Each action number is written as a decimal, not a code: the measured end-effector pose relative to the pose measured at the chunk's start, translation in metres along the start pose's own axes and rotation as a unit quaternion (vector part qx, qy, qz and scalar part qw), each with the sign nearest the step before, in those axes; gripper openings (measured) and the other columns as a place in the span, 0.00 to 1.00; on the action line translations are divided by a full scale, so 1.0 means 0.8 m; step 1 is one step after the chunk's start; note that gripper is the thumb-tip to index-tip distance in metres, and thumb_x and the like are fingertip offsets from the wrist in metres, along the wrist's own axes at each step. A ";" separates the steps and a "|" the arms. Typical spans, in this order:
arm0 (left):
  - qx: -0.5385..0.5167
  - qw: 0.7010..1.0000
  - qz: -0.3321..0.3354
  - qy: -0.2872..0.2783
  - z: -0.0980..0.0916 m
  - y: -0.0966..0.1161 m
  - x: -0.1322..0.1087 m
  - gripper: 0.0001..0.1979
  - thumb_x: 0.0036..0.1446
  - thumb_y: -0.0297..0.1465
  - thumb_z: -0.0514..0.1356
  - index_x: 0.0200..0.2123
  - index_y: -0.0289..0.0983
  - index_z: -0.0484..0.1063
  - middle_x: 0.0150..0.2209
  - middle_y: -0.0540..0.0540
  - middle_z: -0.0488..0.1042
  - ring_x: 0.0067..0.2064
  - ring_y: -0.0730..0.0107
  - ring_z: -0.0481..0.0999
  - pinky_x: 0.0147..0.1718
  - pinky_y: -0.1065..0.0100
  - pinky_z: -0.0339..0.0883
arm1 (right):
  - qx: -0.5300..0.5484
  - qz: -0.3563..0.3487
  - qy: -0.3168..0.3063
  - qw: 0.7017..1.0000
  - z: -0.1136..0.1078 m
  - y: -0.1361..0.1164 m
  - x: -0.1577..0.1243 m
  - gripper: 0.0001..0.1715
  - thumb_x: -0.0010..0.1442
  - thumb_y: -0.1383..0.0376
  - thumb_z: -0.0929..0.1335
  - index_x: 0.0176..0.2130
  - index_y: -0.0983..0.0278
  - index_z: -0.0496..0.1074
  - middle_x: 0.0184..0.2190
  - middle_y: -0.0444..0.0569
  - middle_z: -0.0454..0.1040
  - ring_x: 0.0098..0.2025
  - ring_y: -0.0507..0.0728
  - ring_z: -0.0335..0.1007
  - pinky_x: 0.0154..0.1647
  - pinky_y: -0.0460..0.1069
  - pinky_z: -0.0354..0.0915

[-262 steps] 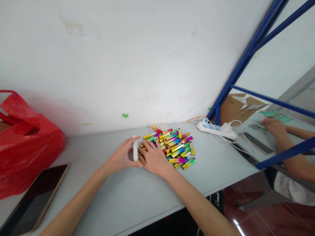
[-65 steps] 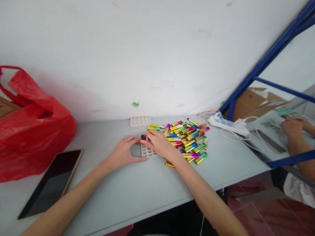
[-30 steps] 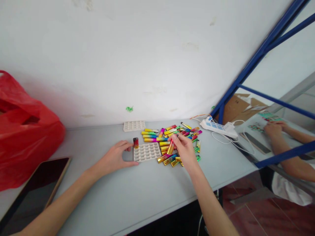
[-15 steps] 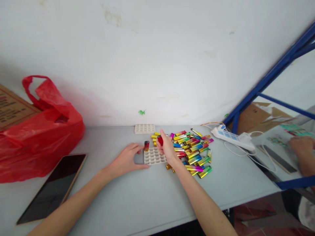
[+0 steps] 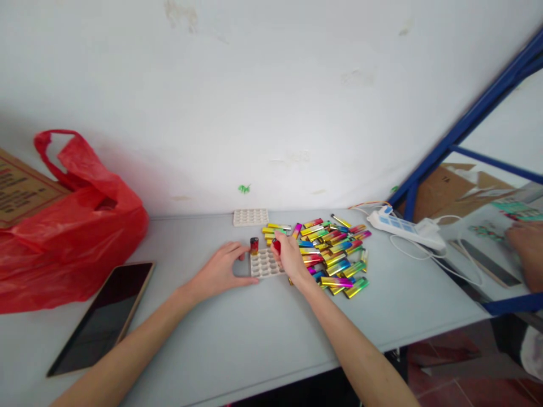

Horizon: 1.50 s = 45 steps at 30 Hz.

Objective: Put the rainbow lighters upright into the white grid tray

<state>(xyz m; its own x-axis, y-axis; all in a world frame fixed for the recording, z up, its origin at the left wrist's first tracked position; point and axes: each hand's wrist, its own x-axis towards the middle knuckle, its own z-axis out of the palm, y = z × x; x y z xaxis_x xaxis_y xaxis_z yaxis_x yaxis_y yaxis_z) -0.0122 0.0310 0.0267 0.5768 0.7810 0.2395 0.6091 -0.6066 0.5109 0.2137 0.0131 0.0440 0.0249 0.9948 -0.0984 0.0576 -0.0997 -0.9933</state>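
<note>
A pale tray with rows of holes (image 5: 265, 265) lies on the table between my hands. One red and gold lighter (image 5: 254, 246) with a dark top stands upright in its far left corner. My left hand (image 5: 223, 267) rests at the tray's left edge, thumb and fingers spread apart at its near and far corners. Over the tray's right part, my right hand (image 5: 291, 259) is closed on a red lighter (image 5: 277, 245); its lower end is hidden by the fingers. Just right of that hand, many shiny coloured lighters (image 5: 337, 265) lie in a loose pile.
A second pale tray (image 5: 250, 217) lies against the wall. At left are a red plastic bag (image 5: 85, 226), a cardboard box (image 5: 25, 189) and a dark tablet (image 5: 104, 316). A white power strip (image 5: 405, 230) with cables lies right, by a blue metal frame (image 5: 466, 121). Another person's hand (image 5: 526, 249) is beyond.
My right hand has lowered the red lighter slightly toward the tray. The left hand keeps its place at the tray's edge. The whole view has shifted a little.
</note>
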 end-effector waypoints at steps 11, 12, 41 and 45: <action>0.005 1.000 0.013 0.012 0.001 0.002 -0.001 0.32 0.52 0.61 0.73 0.45 0.40 0.79 0.39 0.45 0.79 0.40 0.54 0.78 0.43 0.57 0.74 | -0.071 -0.133 0.019 0.988 -0.009 0.008 0.002 0.40 0.75 0.31 0.57 0.40 0.58 0.76 0.24 0.42 0.67 0.28 0.57 0.67 0.33 0.52 0.66; 0.006 1.000 0.014 0.013 0.000 0.003 -0.001 0.32 0.52 0.61 0.74 0.44 0.40 0.79 0.39 0.45 0.79 0.40 0.54 0.78 0.42 0.57 0.74 | -0.090 -0.154 0.011 0.984 -0.010 0.007 0.001 0.38 0.76 0.33 0.58 0.43 0.59 0.76 0.27 0.43 0.70 0.30 0.58 0.69 0.35 0.52 0.67; 0.000 1.000 0.023 0.012 0.004 0.002 0.001 0.29 0.54 0.60 0.73 0.42 0.41 0.77 0.43 0.42 0.80 0.46 0.48 0.80 0.51 0.54 0.75 | -0.540 -0.249 0.005 0.804 0.019 -0.024 -0.029 0.24 0.79 0.46 0.67 0.46 0.63 0.80 0.42 0.56 0.86 0.45 0.64 0.83 0.51 0.56 0.68; -0.001 1.000 0.009 0.020 0.004 -0.001 0.001 0.30 0.52 0.61 0.73 0.40 0.41 0.76 0.41 0.43 0.79 0.43 0.50 0.80 0.47 0.54 0.75 | -0.484 -0.246 0.024 0.839 -0.011 -0.032 -0.038 0.24 0.77 0.46 0.70 0.52 0.63 0.80 0.43 0.53 0.86 0.46 0.64 0.82 0.54 0.57 0.69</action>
<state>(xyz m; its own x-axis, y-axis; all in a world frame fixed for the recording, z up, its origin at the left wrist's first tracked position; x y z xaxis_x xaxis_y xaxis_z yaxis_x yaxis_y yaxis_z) -0.0106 0.0320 0.0241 0.5652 0.7758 0.2805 0.5979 -0.6195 0.5086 0.2201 -0.0149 0.0730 -0.2008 0.9206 0.3349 0.8564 0.3310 -0.3963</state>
